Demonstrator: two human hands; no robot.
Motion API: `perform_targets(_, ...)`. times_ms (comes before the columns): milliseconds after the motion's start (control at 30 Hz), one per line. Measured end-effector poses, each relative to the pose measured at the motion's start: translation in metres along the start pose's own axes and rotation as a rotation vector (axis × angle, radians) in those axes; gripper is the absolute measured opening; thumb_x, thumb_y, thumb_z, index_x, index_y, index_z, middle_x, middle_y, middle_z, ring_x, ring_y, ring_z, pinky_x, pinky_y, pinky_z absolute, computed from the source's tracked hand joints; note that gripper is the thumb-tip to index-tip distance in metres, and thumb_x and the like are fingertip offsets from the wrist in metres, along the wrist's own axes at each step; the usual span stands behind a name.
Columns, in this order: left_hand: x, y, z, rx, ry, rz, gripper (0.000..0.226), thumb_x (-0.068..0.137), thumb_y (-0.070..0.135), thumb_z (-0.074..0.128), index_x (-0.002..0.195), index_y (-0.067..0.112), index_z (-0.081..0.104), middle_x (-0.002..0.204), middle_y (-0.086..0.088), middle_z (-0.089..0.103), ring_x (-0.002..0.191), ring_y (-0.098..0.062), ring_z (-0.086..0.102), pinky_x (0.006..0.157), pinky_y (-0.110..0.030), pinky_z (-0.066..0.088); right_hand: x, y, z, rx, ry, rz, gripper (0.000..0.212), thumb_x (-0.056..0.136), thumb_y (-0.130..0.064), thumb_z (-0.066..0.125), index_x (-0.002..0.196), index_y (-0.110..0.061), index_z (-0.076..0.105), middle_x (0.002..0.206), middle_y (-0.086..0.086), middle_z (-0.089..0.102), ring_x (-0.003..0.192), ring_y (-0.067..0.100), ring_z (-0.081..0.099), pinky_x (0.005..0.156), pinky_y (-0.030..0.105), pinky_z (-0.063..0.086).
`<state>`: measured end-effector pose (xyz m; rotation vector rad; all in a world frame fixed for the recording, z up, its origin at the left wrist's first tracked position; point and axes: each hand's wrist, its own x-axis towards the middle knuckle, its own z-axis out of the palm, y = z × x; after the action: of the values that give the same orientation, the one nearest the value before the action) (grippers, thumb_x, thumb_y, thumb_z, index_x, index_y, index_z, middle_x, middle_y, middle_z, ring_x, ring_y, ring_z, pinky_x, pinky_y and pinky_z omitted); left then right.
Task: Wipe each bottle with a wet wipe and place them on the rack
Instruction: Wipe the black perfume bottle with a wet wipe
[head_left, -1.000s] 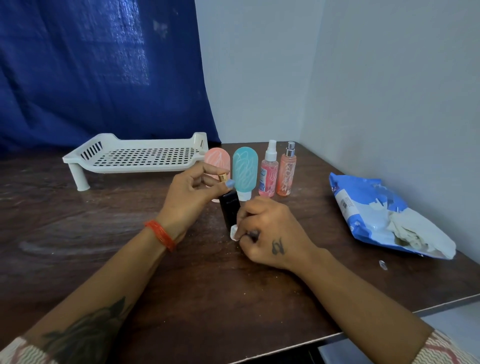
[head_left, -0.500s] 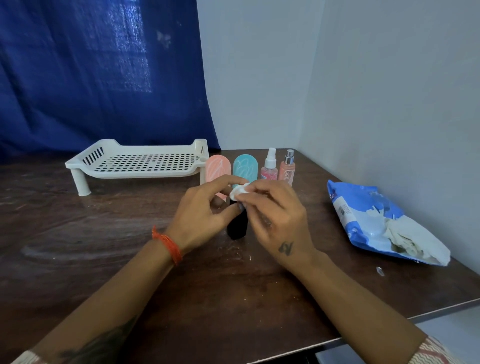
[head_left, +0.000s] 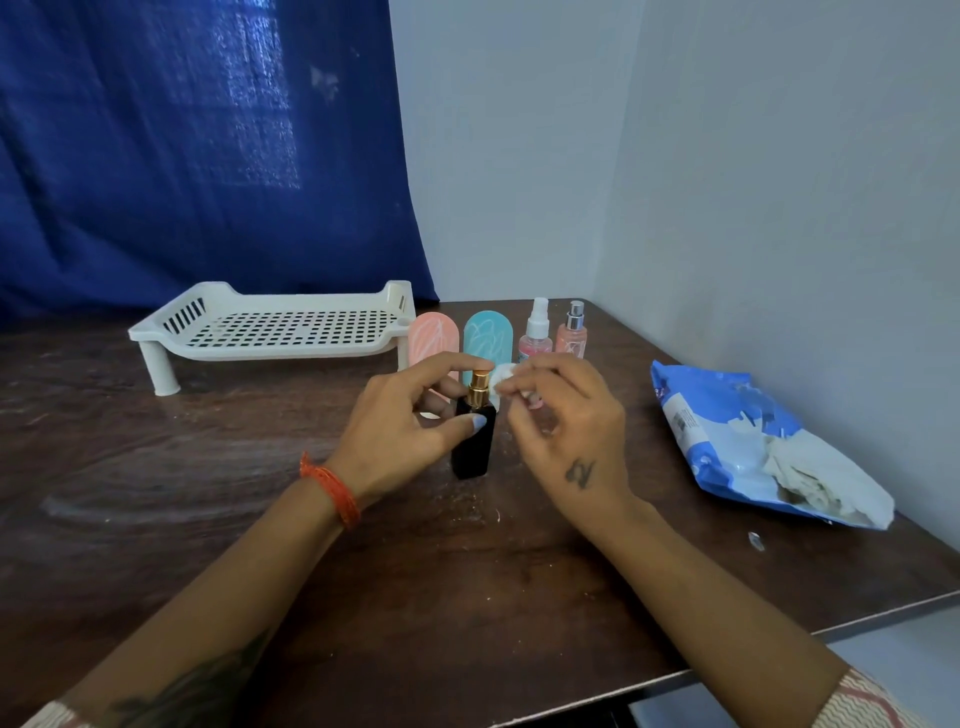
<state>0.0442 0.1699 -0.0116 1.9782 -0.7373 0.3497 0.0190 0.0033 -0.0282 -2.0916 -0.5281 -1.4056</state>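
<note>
Rack (head_left: 280, 332) at far left has nothing on it, so no bottle is placed yet; by the look of it you're on the first one, with all the placing left to do. Just right of the rack, four bottles wait in a row at the back: pink tube (head_left: 432, 338), teal tube (head_left: 487, 338), pink spray (head_left: 536, 332), peach spray (head_left: 571, 335), all upright. Whether any of those is already wiped, can't tell. Your left hand (head_left: 400, 431) grips the black bottle (head_left: 474, 441), thumb across its front, fingers curled round behind near the gold pump; bottle stands upright on the table (head_left: 467, 597), in front of the row and well apart from the rack. Your right hand (head_left: 566, 431) sits just right of the bottle, fingers curled, pinching a small wad of wipe (head_left: 503, 375) at the fingertips. The wad is up at the pump top, touching or next to it, can't tell which. Body of the bottle is below the wipe, uncovered. Wipe pack (head_left: 727, 441) lies open at far right near the wall, well apart from both hands. Likely left: finish this bottle, rack it, then the other four.
</note>
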Motion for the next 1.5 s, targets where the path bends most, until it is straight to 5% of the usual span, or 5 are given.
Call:
perform_targets(433,0.001,-0.002,-0.001,0.019,-0.019,0.008,0.048,0.079,0.015,0.073,0.111,0.046,0.056,0.095,0.001,0.063,0.083,-0.016,0.064,0.078,-0.035,0.058,0.005,-0.005,-0.005,0.415,-0.087,0.427,0.015,0.075,-0.010,0.066,0.088,-0.015,0.071,0.082,-0.004,0.070,0.076,0.010,0.065,0.064,0.023,0.055)
perform_targets(567,0.000,-0.001,0.000,0.020,-0.012,-0.002,0.049,0.078,0.014,0.073,0.113,0.043,0.056,0.092,0.008,0.060,0.083,-0.015,0.063,0.076,-0.021,0.055,0.004,0.001,-0.006,0.222,-0.020,0.533,0.009,0.076,-0.006,0.069,0.084,-0.010,0.073,0.075,-0.005,0.069,0.069,0.002,0.061,0.059,0.006,0.044)
perform_targets(800,-0.001,0.000,-0.001,-0.010,-0.008,-0.007,0.056,0.076,0.012,0.075,0.121,0.039,0.052,0.088,0.010,0.061,0.079,-0.012,0.063,0.073,-0.015,0.054,-0.006,0.006,-0.005,-0.175,-0.533,0.463,0.015,0.081,-0.019,0.065,0.096,-0.018,0.069,0.094,-0.002,0.066,0.082,0.006,0.054,0.070,0.014,0.041)
perform_targets(1133,-0.001,0.001,-0.002,-0.022,-0.029,0.004,0.066,0.075,0.008,0.075,0.129,0.032,0.047,0.086,0.008,0.065,0.078,-0.012,0.065,0.078,-0.026,0.056,0.012,-0.006,-0.011,0.120,-0.284,0.420,0.027,0.082,-0.026,0.069,0.107,-0.017,0.068,0.096,-0.005,0.066,0.079,-0.001,0.058,0.064,0.006,0.045)
perform_targets(1500,0.001,-0.005,-0.003,-0.087,-0.036,-0.006,0.071,0.073,0.006,0.075,0.128,0.038,0.043,0.088,0.001,0.067,0.078,-0.016,0.067,0.084,-0.038,0.056,0.048,-0.019,-0.008,0.164,-0.608,0.323,0.020,0.081,-0.018,0.071,0.100,-0.016,0.072,0.090,-0.001,0.071,0.079,0.006,0.066,0.075,0.017,0.053)
